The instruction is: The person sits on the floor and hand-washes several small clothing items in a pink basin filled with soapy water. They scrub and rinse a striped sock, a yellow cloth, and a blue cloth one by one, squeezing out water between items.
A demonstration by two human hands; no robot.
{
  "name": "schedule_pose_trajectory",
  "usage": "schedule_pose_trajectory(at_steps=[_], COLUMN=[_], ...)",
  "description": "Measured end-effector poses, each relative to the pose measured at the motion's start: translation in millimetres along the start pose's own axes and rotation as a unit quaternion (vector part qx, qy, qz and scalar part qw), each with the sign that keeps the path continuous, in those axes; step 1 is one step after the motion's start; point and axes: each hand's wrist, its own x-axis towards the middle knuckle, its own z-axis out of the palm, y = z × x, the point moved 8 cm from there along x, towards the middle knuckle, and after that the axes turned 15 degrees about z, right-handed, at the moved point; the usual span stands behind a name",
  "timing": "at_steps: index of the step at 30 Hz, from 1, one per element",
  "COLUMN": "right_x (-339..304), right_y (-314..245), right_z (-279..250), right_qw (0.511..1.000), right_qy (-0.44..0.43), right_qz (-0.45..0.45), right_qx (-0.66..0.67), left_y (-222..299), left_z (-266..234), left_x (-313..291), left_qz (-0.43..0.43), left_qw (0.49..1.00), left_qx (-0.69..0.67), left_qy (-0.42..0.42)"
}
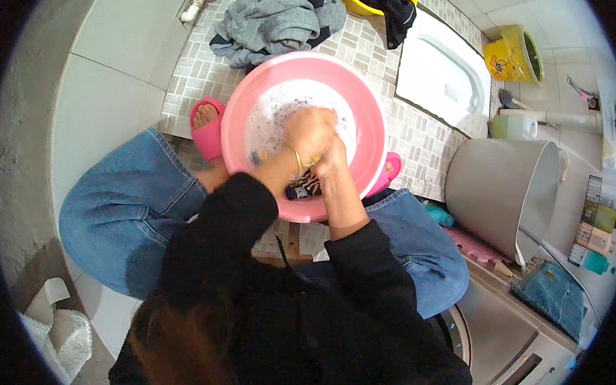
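Both my hands meet over a pink basin [373, 112] of white, foamy water. My left hand [310, 133] is curled into a fist and slightly blurred, with a gold bracelet at its wrist. Just below it and pressed close is my right hand [330, 156], also closed. A dark striped cloth [305, 186] comes out from between them and hangs over the basin's near side. Its part inside the fingers is hidden. Black sleeves cover my forearms almost to the wrists.
Grey and dark clothes [271, 23] lie on the tiles beyond the basin. A yellow basin [361, 7] holds dark clothing, next to a white squat toilet [444, 74]. At the right stand a yellow bucket [506, 60], a grey bin [496, 189] and a metallic appliance [500, 329].
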Motion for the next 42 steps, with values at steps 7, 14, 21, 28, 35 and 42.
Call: schedule_pose_trajectory(at_steps=[7, 14, 21, 28, 35, 42], right_x=[-28, 5, -14, -63, -38, -39], right_y=[-82, -60, -13, -1, -7, -17], right_z=[-40, -87, -26, 33, 42, 21], right_qw=[0.805, 0.845, 0.994, 0.945, 0.959, 0.994], right_qy=[0.314, 0.358, -0.110, -0.324, -0.256, -0.098], right_qz=[-0.254, -0.225, -0.004, 0.025, 0.072, 0.003], right_qx=[-0.435, -0.326, -0.025, 0.045, 0.095, 0.044], left_y=[-56, -78, 90, 101, 67, 131], left_z=[-13, 33, 15, 11, -45, -36], left_x=[10, -13, -45, -36, -19, -31], left_qz=[0.036, -0.074, 0.108, 0.093, 0.190, 0.305], left_qw=[0.991, 0.968, 0.986, 0.991, 0.977, 0.951], left_qx=[0.118, 0.238, -0.130, 0.005, 0.038, 0.046], left_qy=[-0.048, 0.028, 0.007, -0.096, 0.085, 0.022])
